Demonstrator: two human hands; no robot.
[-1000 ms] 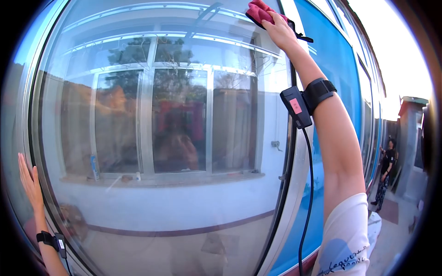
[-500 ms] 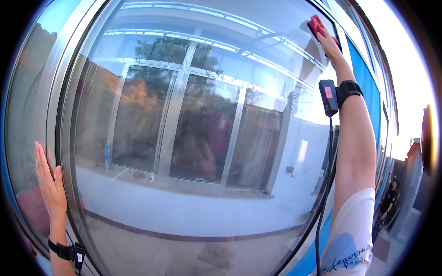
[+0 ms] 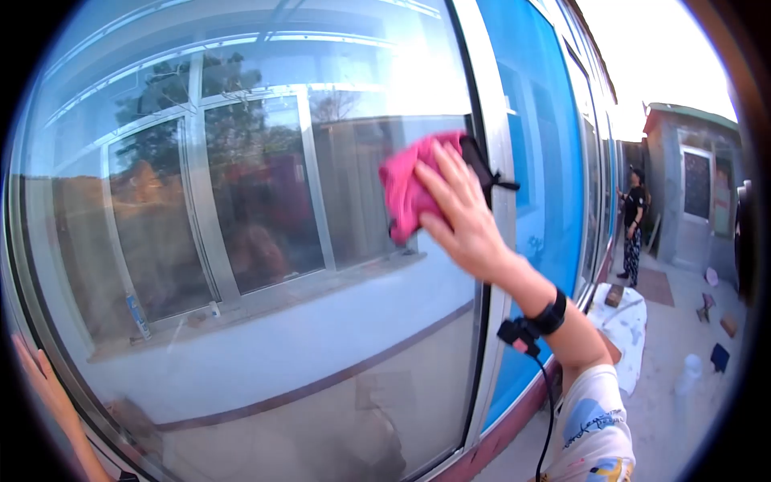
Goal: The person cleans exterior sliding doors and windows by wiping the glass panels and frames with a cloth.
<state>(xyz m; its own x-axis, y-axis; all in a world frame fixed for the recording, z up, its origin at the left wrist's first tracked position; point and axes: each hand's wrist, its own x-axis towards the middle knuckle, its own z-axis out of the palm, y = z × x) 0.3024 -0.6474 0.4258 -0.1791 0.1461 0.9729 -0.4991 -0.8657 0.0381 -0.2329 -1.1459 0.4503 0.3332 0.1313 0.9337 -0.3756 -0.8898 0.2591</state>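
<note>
My right hand presses a pink cloth against the window glass, close to its right frame. A black edge with a small tie shows at the cloth's right side. The fingers lie over the cloth, and a black strap with a small device and a cable is on that wrist. At the lower left edge of view, my left hand rests by the left window frame, fingers stretched out and holding nothing. Part of it is cut off by the dark border.
A blue panel adjoins the window frame on the right. Farther along the wall stands a person in dark clothes. A white-covered surface with a brown block lies below, and several small items are on the ground.
My right hand has brought the cloth down from the top right corner of the glass to mid-height. The view has turned right, and my left hand now sits at its edge.
</note>
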